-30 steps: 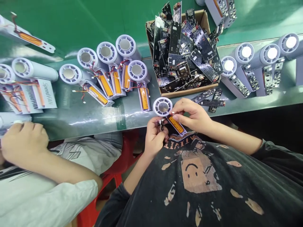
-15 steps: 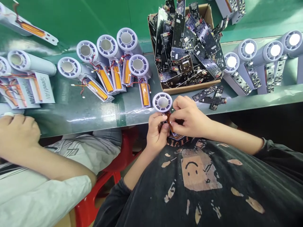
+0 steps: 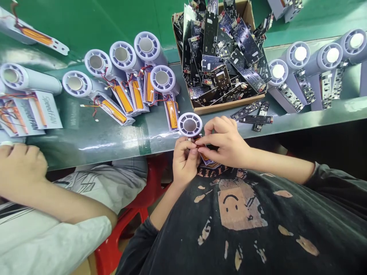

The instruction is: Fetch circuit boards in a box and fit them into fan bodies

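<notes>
A pale-lilac handheld fan (image 3: 189, 125) with a round slotted head is held at the table's front edge, its open handle pointing towards my chest. My left hand (image 3: 185, 160) is closed around the handle's left side, thumb and forefinger pinched near the head. From the right, my right hand (image 3: 226, 140) reaches over the handle with thumb and forefinger together on thin reddish wires, right against the left fingertips. The fingers cover most of the handle's orange battery and the wire ends. Just beyond stands another fan (image 3: 163, 79) with its orange battery exposed.
A cardboard box (image 3: 226, 106) heaped with black circuit boards stands ahead, with several loose boards (image 3: 255, 118) before it. Open fans (image 3: 122, 55) stand left; fans with boards fitted (image 3: 299, 55) stand right. A co-worker's hand (image 3: 21, 164) rests at the left table edge.
My right fingertips have moved left and slightly up along the handle, meeting my left fingertips. The held fan has shifted slightly left in view, as have most things on the table.
</notes>
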Tool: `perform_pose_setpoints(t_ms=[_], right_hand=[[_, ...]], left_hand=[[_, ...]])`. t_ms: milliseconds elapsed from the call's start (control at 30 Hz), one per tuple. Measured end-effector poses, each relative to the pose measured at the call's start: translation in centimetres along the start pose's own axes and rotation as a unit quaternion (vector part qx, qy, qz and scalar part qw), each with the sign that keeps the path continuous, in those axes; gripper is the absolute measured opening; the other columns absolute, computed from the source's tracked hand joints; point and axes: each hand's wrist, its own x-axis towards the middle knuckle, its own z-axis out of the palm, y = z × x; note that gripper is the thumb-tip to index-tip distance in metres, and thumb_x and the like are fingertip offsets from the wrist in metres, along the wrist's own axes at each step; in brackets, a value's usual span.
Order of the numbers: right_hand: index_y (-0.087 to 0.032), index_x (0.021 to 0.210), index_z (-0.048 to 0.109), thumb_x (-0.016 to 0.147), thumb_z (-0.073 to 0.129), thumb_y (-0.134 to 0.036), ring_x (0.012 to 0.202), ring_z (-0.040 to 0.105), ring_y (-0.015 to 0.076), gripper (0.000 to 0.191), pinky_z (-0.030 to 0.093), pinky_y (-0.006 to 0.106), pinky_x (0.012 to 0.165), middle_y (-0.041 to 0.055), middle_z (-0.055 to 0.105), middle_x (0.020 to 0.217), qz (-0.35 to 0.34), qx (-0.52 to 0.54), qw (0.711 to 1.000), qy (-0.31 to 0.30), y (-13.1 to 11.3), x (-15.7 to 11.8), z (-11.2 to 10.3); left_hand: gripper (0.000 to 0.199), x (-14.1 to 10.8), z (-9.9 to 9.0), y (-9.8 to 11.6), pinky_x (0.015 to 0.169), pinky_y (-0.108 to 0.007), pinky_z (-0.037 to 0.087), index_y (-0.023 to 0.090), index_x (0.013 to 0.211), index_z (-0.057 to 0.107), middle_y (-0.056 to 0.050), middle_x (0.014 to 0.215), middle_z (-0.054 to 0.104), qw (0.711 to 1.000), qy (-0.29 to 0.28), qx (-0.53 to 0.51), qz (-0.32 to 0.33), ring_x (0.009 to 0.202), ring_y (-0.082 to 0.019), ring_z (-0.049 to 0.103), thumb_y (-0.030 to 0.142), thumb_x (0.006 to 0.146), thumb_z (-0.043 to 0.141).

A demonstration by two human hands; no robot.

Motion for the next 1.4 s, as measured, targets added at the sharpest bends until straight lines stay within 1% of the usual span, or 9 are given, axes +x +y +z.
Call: perform_pose_setpoints(t_ms=[133,233,367,433,600,867,1233,1300,1400], right_hand=[[-0.028,0.085,0.075,0.093,0.057,-0.031,0.082,0.042,0.0181,0.02,0.024,0.038,0.081,0.0016,0.054,0.083,-0.047,-0.042,0.998,0.026,0.4,0.2,0.6],[-0.026,0.081,0.074,0.091,0.058,-0.03,0.082,0.041,0.0183,0.019,0.025,0.038,0.081,0.0018,0.052,0.083,-0.034,-0.056,0.997,0.027,0.5,0.6,0.9],[-0.024,0.077,0.072,0.089,0.059,-0.026,0.083,0.041,0.0185,0.018,0.025,0.037,0.081,0.0023,0.053,0.085,-0.026,-0.066,0.997,0.035,0.3,0.7,1.1],[-0.023,0.075,0.071,0.088,0.058,-0.024,0.084,0.041,0.0189,0.019,0.025,0.038,0.081,0.0028,0.054,0.085,-0.032,-0.076,0.996,0.031,0.2,0.7,1.1],[-0.021,0.071,0.069,0.088,0.056,-0.022,0.086,0.039,0.0203,0.022,0.023,0.04,0.081,0.0046,0.054,0.088,-0.027,-0.106,0.994,-0.009,-0.2,0.8,1.0],[-0.018,0.062,0.061,0.085,0.055,-0.019,0.085,0.039,0.0206,0.025,0.023,0.04,0.079,0.005,0.055,0.085,-0.029,-0.123,0.992,-0.01,-0.4,1.0,1.2],[-0.019,0.067,0.062,0.089,0.054,-0.02,0.088,0.042,0.021,0.024,0.027,0.04,0.08,0.0046,0.053,0.088,-0.02,-0.089,0.996,-0.021,0.0,0.8,1.1],[-0.021,0.076,0.065,0.09,0.055,-0.024,0.091,0.045,0.0216,0.018,0.031,0.04,0.081,0.0053,0.054,0.094,-0.042,-0.061,0.997,-0.002,0.4,0.6,0.6],[-0.022,0.091,0.065,0.086,0.059,-0.028,0.094,0.049,0.0225,0.01,0.038,0.04,0.081,0.0066,0.055,0.099,-0.058,0.017,0.997,0.043,1.7,0.3,-0.1]], left_hand=[[0.017,-0.2,0.6,0.2,0.038,-0.016,0.04,0.031,0.098,0.054,0.005,0.098,0.057,0.998,-0.006,-0.063,0.009,0.044,0.0,0.047,0.038,0.089,0.066],[0.032,-0.2,0.4,0.6,0.039,-0.017,0.042,0.036,0.109,0.046,0.008,0.09,0.06,0.994,0.01,-0.103,-0.037,0.043,-0.002,0.048,0.039,0.087,0.069],[0.035,-0.2,-0.3,1.2,0.04,-0.019,0.043,0.026,0.1,0.048,0.006,0.075,0.062,0.985,-0.031,-0.102,-0.138,0.044,-0.007,0.055,0.051,0.085,0.067],[0.036,-0.2,-0.4,1.4,0.04,-0.02,0.044,0.023,0.099,0.049,0.005,0.072,0.063,0.982,-0.036,-0.101,-0.155,0.045,-0.008,0.057,0.052,0.085,0.067],[0.037,-0.4,-0.2,1.2,0.041,-0.019,0.046,0.024,0.103,0.049,0.008,0.06,0.061,0.982,-0.033,-0.115,-0.145,0.045,-0.011,0.06,0.049,0.084,0.069],[0.033,-0.7,0.2,1.3,0.04,-0.018,0.047,0.024,0.102,0.051,0.008,0.059,0.062,0.99,-0.029,-0.084,-0.113,0.044,-0.011,0.061,0.044,0.085,0.07],[0.03,-0.7,0.6,1.3,0.039,-0.018,0.045,0.022,0.101,0.054,0.008,0.056,0.059,0.994,-0.041,-0.067,-0.08,0.042,-0.01,0.058,0.042,0.085,0.071],[0.03,-0.6,0.6,1.2,0.04,-0.018,0.046,0.023,0.101,0.054,0.008,0.061,0.061,0.993,-0.036,-0.084,-0.077,0.042,-0.008,0.056,0.041,0.084,0.072],[0.029,-0.6,0.5,1.0,0.04,-0.018,0.046,0.024,0.1,0.054,0.004,0.084,0.067,0.992,-0.021,-0.093,-0.08,0.043,-0.005,0.055,0.041,0.084,0.072]])
